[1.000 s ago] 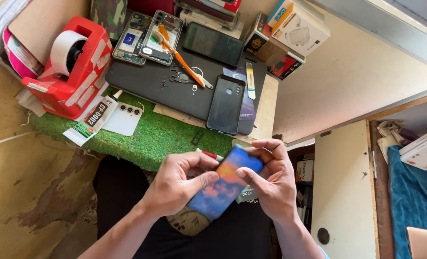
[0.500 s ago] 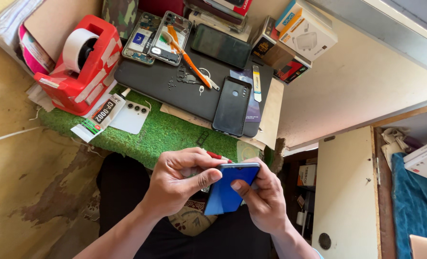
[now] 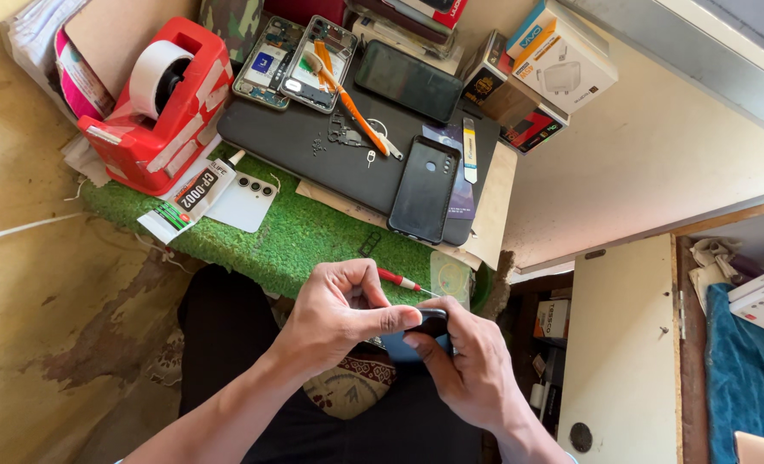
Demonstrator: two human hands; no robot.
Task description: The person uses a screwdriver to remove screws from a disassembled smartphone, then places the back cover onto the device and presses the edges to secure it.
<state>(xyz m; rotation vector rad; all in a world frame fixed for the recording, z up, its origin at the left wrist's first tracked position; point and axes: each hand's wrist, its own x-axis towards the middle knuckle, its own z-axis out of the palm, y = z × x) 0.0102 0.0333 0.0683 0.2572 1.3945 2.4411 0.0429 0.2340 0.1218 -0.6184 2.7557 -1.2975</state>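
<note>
While both hands clamp it over the lap, the phone (image 3: pixel 416 337) sits edge-on: left hand (image 3: pixel 334 314) fingers pinch its top, right hand (image 3: pixel 472 369) fingers grip underneath, prob. to steady it. Screwdriver (image 3: pixel 396 278) lies nr bench (image 3: pixel 304 236) edge.

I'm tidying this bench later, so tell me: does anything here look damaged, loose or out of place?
Yes. Two opened phones lie at the back with their insides bare, and small loose parts are scattered on the black mat. A red screwdriver sits at the green turf's near edge. Both hands, left hand and right hand, grip a dark phone.
</note>
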